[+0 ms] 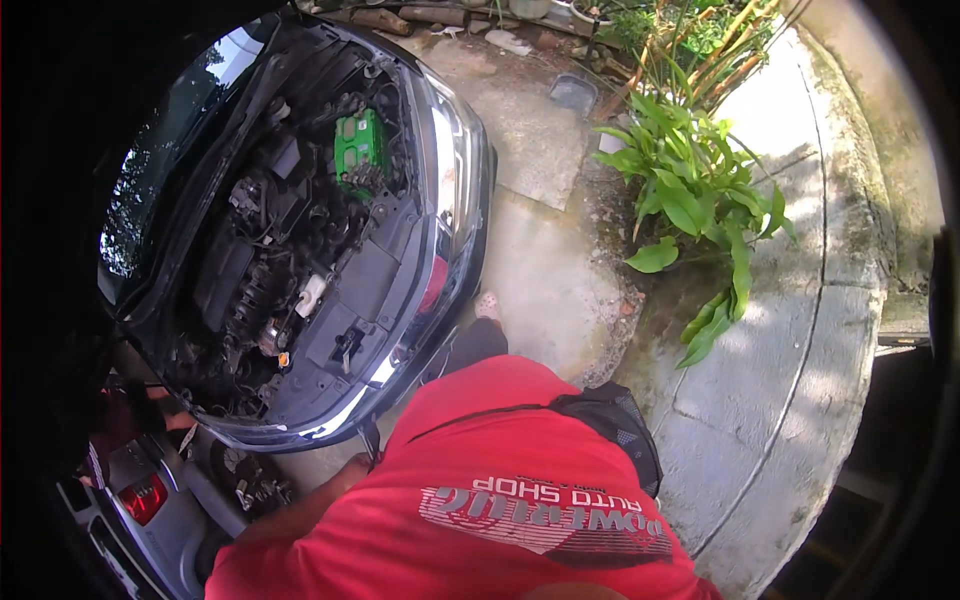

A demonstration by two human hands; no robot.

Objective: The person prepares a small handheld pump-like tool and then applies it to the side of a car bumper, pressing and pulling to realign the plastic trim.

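My left hand (355,465) shows partly at the lower middle, past my red shirt, beside a dark narrow item I cannot make out; its fingers are mostly hidden. My right hand is out of view. Ahead at the left is a dark car (445,150) with its engine bay open. In the bay are a green battery (360,148), a white reservoir (310,295) and an orange cap (284,359). A black bag (620,430) hangs at my right side on a strap.
A concrete path (540,250) runs beside the bumper. Leafy plants (685,205) and a curved concrete ledge (780,370) border it on the right. At lower left, another person's hand (175,420) is near a silver vehicle (155,520). Logs (380,20) lie along the top.
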